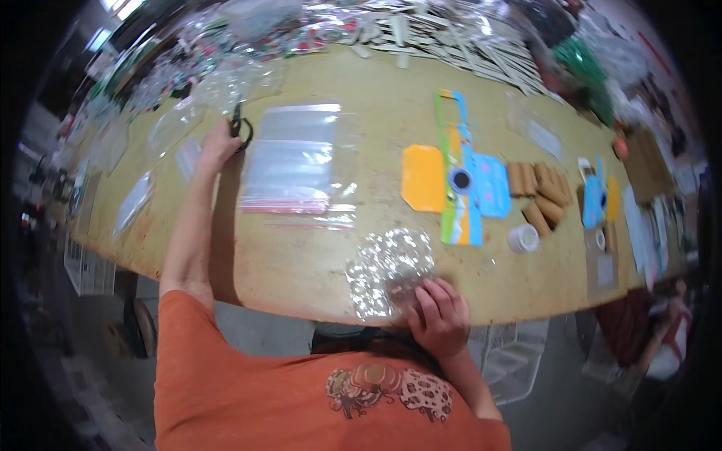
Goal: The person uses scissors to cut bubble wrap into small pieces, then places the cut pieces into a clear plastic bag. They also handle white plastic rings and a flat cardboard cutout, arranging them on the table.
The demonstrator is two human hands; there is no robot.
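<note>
Stretched to the far left, my left hand (219,143) closes its fingers on the black-handled scissors (244,136), which lie at the edge of the stacked clear bags. My right hand (442,316), fingers curled, is at the table's front edge and grips the lower right corner of a shiny, crumpled piece of clear bubble wrap (391,263). Flat between both hands lies a stack of clear zip bags (289,165) with pinkish seal strips. A flattened card piece (456,180) in orange, blue and green, with a dark round spot, lies right of the stack.
Brown cardboard tubes (553,194) and a white roll (523,238) sit right of the card. Clear plastic pieces (173,124) lie at left. Flat off-white strips (451,37) and packaging heap up along the back. A person's arm (665,323) shows at far right.
</note>
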